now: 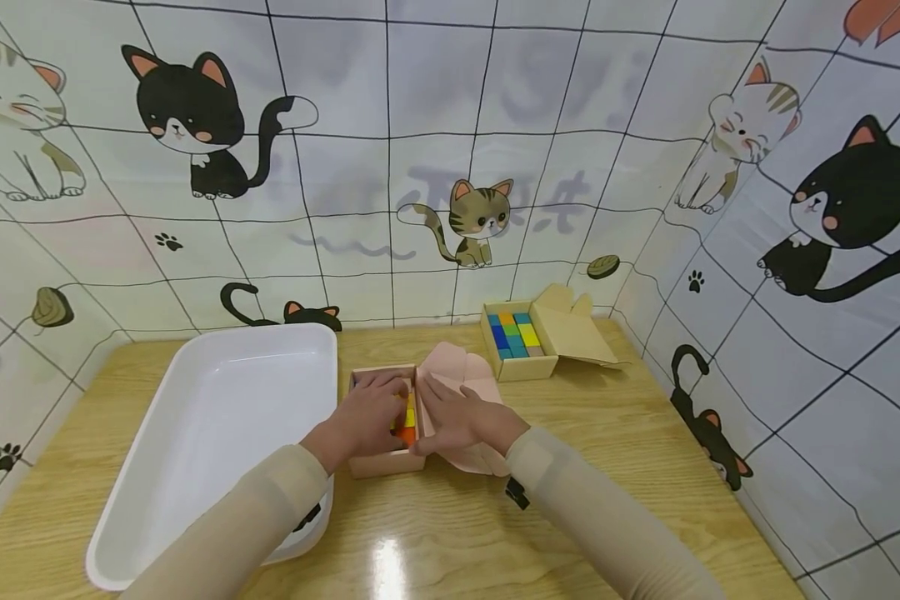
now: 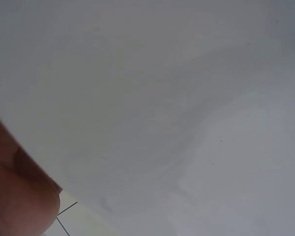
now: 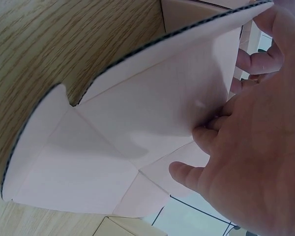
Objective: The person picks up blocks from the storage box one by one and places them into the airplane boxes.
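Observation:
A pink cardboard box (image 1: pixel 387 465) stands at the middle of the table, its lid (image 1: pixel 453 360) folded out to the right. Yellow and orange blocks (image 1: pixel 407 435) show inside it. My left hand (image 1: pixel 371 412) reaches over the box from the left, fingers bent down among the blocks; I cannot tell whether they pinch one. In the left wrist view only part of that hand (image 2: pixel 24 204) shows at the lower left. My right hand (image 1: pixel 461 417) rests with extended fingers on the lid beside the box's right wall. The right wrist view shows its fingertips against the lid's inner face.
A large white tray (image 1: pixel 225 433) lies to the left, under my left forearm. At the back right stands another open cardboard box (image 1: pixel 528 368), filled with coloured blocks (image 1: pixel 513 333), its lid (image 1: pixel 577 329) folded out. A cat-patterned sheet (image 1: pixel 345 183) covers the walls behind the wooden table (image 1: pixel 607 458).

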{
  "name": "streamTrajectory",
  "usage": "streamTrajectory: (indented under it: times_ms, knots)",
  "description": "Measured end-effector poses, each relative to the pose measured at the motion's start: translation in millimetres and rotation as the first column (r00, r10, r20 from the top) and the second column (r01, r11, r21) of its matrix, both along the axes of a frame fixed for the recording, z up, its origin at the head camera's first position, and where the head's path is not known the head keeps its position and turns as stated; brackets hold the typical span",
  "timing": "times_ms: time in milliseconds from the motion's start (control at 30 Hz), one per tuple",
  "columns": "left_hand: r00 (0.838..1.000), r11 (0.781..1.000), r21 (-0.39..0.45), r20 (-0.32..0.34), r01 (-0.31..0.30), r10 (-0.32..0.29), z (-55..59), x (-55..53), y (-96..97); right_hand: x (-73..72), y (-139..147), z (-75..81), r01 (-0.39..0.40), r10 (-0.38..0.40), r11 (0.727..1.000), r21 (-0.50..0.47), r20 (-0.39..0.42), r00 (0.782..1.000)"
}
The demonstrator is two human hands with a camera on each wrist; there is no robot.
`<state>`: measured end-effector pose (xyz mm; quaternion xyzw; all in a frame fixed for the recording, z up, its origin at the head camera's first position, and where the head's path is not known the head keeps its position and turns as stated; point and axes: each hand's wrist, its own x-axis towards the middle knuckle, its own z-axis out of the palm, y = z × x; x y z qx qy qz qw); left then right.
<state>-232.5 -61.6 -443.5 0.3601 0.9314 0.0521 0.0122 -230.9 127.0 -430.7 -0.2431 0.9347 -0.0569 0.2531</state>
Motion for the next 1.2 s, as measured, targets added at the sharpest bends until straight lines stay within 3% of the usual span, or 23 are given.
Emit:
streamTrajectory:
  times_ms: [133,300,433,567,767,967,1200]
  knots:
    - [1.000,1.000,0.011,0.018,-0.017,0.017,1.1,0.3,-4.0,0.8,-1.3,1.0,0.002,-0.002,1.000,-0.010,0.005,1.000]
    - [0.993,0.991,0.082,0.064,-0.104,0.099,16.6,3.6,-20.9,1.2,-2.8,1.3,-0.002,0.002,1.000,0.002,-0.001,1.000]
    - [0.986,0.980,0.112,0.019,-0.166,0.164,30.2,13.0,-46.1,1.2,-3.7,0.9,0.009,-0.008,1.000,0.009,-0.007,1.000]
    - [0.978,0.975,0.102,-0.042,-0.197,0.202,33.3,30.7,-74.3,0.2,-5.3,4.3,0.021,-0.020,1.000,0.020,-0.011,1.000]
    - [0.974,0.978,0.115,-0.125,-0.173,0.187,21.4,67.7,-102.8,1.3,-13.0,12.1,0.034,-0.030,0.997,0.066,-0.048,0.998]
    - [0.974,0.981,0.105,-0.144,-0.161,0.175,4.4,104.2,-102.4,11.2,-28.6,10.1,0.033,-0.015,0.995,0.091,-0.186,0.982]
    - [0.959,0.985,0.115,-0.239,-0.130,0.154,-9.9,121.6,-95.0,17.1,-37.3,6.4,0.062,-0.041,0.993,0.098,-0.207,0.977]
